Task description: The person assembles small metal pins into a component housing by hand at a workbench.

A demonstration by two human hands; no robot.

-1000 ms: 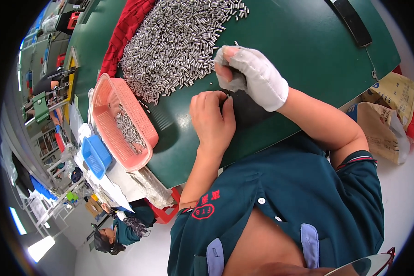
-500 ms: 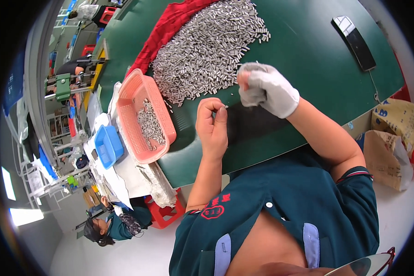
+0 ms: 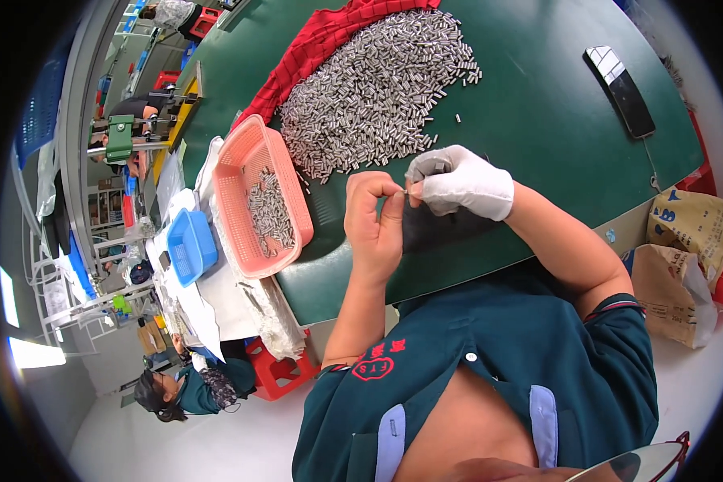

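Metal pins [image 3: 377, 96]: silver, short, cylindrical, very many; main heap on the green tabletop [image 3: 530, 120], right of the pink basket [image 3: 296, 193] and just beyond both hands. Further pins, loose, lie inside the basket.

Left grip [image 3: 373, 213]: bare hand, right of the basket; thumb and forefinger pinched together on a small piece [image 3: 406, 192], too small to identify.

Right grip [image 3: 462, 181]: white-gloved hand, bare fingertips, farther right of the basket; fingers curled, tips meeting the left hand's at that piece; whether they hold it, cannot tell.

Red checked cloth [image 3: 297, 60]: beyond the basket's far end.

Blue tray [image 3: 191, 245]: just left of the basket.

Black handset [image 3: 622, 92]: well right of the basket.
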